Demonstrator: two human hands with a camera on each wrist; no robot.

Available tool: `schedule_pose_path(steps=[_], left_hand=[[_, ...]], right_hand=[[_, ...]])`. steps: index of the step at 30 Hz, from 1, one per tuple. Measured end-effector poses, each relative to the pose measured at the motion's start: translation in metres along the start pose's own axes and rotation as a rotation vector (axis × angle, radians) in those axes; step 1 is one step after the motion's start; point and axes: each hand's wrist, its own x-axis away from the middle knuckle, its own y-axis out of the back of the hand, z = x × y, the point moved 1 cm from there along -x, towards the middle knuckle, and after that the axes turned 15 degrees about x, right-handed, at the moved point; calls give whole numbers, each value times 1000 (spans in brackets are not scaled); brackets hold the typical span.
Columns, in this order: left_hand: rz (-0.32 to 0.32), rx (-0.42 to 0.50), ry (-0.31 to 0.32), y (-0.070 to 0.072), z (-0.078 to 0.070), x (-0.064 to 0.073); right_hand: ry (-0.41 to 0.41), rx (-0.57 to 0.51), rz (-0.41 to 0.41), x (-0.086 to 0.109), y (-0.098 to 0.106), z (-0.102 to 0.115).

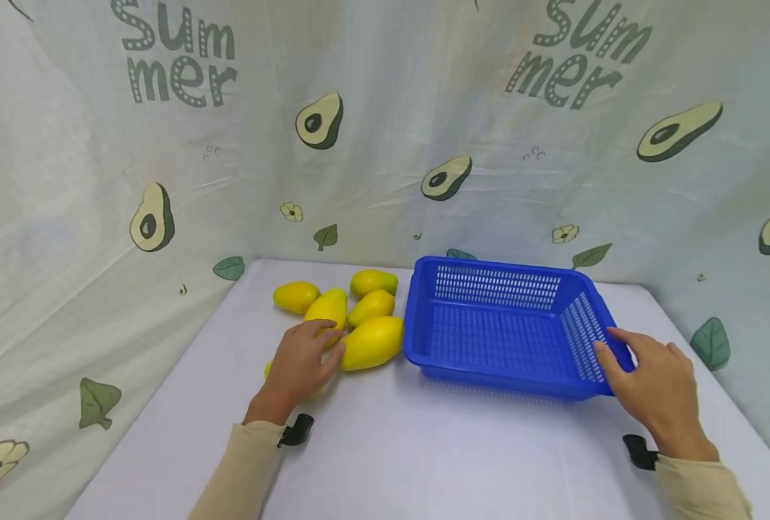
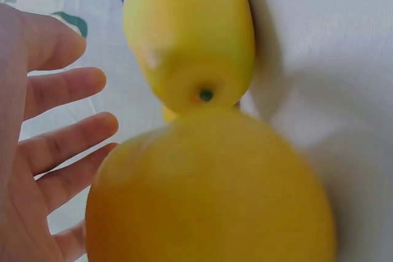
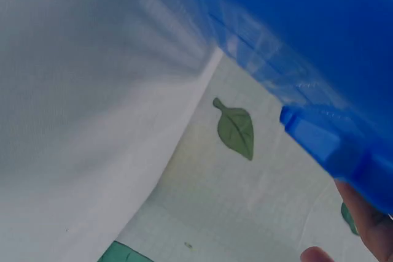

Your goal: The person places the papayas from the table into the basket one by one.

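My left hand is over a group of several yellow mangoes on the table, its fingers spread and loosely bent. In the left wrist view, a large mango lies beside the fingers, and a second mango with a dark stem end sits beyond it. The nearest mango to the basket is just right of my left fingertips. My right hand grips the right rim of a blue plastic basket, thumb over the edge. The basket holds nothing. In the right wrist view, its rim hides part of the fingers.
A white-covered table carries everything. Behind and at the sides hangs a pale cloth printed with avocados and leaves. The mangoes lie close to the basket's left wall, some touching each other.
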Motion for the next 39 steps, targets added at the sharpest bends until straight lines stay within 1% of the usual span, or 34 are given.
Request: schedule_pose_path(steps=[4, 8, 12, 15, 19, 22, 25, 30, 36, 39], left_hand=[[-16, 33, -5, -5, -5, 5], [-45, 45, -20, -6, -9, 8], [-75, 56, -32, -5, -12, 11], [-85, 65, -31, -6, -13, 14], [-91, 65, -38, -6, -14, 19], [-102, 46, -46, -6, -14, 21], [-114, 35, -49, -5, -13, 21], [-123, 26, -35, -3, -10, 22], [-146, 12, -7, 0, -7, 24], [-141, 10, 10, 1, -4, 24]], right_hand=[[12, 0, -55, 7, 1, 9], [33, -13, -105, 11, 0, 19], [131, -52, -178, 18, 0, 32], [207, -71, -207, 25, 0, 43], [278, -84, -222, 33, -5, 58], [343, -84, -256, 37, -10, 67], [387, -81, -298, 40, -16, 74], [424, -106, -350, 44, -24, 82], [482, -127, -343, 48, -27, 91], [495, -140, -386, 47, -27, 95]])
